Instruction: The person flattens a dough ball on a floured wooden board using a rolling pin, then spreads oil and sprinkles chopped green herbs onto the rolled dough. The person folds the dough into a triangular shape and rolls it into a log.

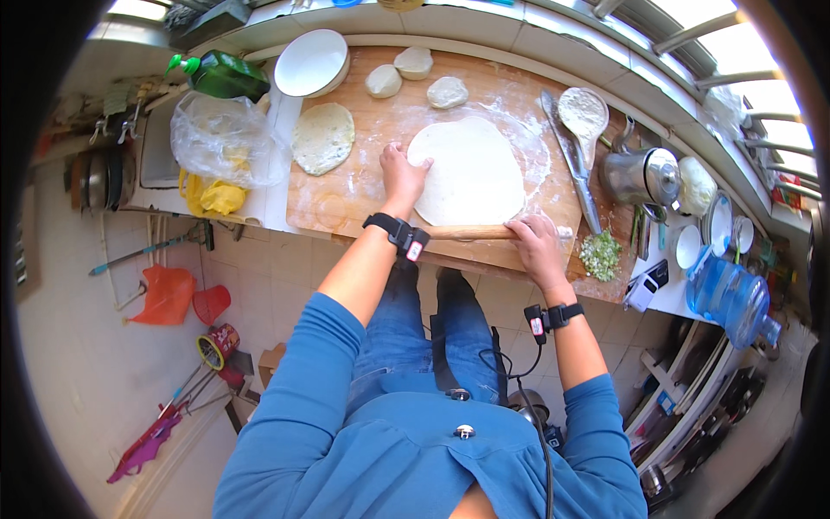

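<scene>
A thin round sheet of dough (470, 172) lies on the floured wooden board (363, 194). My left hand (403, 176) is at the sheet's left edge, thumb over the dough and the other fingers beside it. Whether those fingers pinch the edge cannot be told. A wooden rolling pin (470, 232) lies across the near side of the board, just below the sheet. My right hand (539, 250) grips its right part; the left end is hidden behind my left wrist. Several dough lumps (447, 93) rest at the back, and a flatter dough round with green flecks (323, 139) lies at the left.
A white bowl (312, 63) stands back left near plastic bags (224, 139) and a green pump bottle (227, 74). To the right are a knife (570, 156), a scoop of flour (581, 111), chopped scallion (601, 255), a metal kettle (639, 175) and a blue water jug (729, 298).
</scene>
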